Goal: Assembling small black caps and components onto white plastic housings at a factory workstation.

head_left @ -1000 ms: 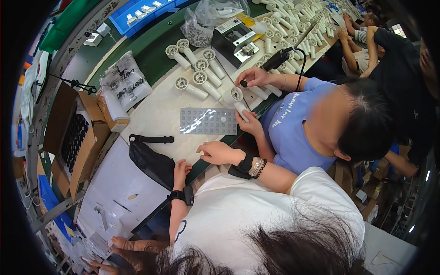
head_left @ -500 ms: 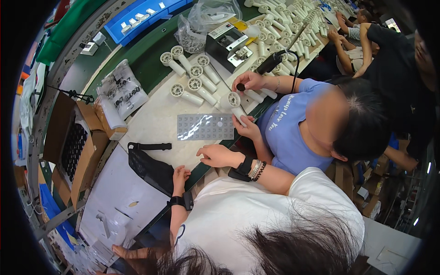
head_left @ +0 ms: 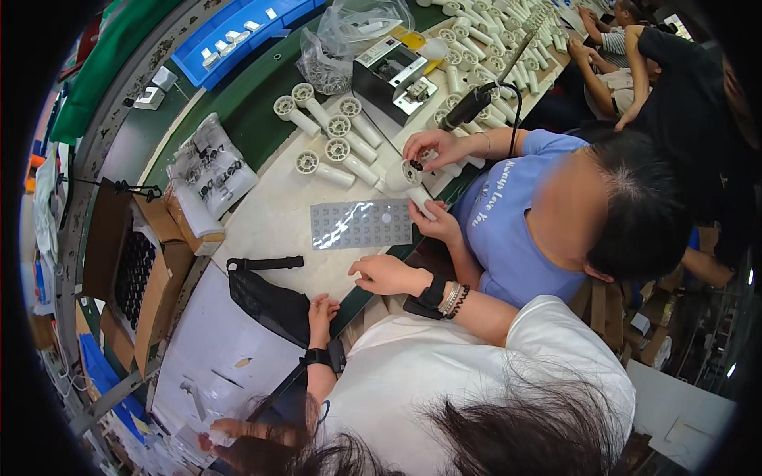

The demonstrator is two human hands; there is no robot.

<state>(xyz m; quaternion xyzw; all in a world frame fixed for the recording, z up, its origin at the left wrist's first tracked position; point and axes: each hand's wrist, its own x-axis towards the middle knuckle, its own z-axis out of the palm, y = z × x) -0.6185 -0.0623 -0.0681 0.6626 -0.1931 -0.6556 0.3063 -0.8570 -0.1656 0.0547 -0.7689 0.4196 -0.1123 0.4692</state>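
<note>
My left hand (head_left: 321, 317), a black band on its wrist, is at the table edge beside a black fabric pouch with a strap (head_left: 268, 305). Its fingers are loosely bent and hold nothing; whether they touch the pouch I cannot tell. My right hand (head_left: 387, 274), with a black band and bracelets, hovers by the edge below a sheet of small grey stickers (head_left: 361, 224). It is empty, thumb and forefinger apart. To the right, a co-worker in blue holds a white plastic tube with a round spoked head (head_left: 418, 195) and brings a small black round part (head_left: 416, 165) to that head.
More white tubes (head_left: 349, 155) lie beyond the sheet, with many piled farther back. A small black machine (head_left: 393, 75) and a dark electric screwdriver (head_left: 468, 107) stand near them. At left are a plastic-wrapped packet (head_left: 213, 166), an open carton (head_left: 163, 297) and a blue tray (head_left: 238, 40).
The co-worker's black part has moved onto or against the tube's head. The whole view has shifted slightly. At lower left another person's hand has moved. My hands keep nearly the same pose.
</note>
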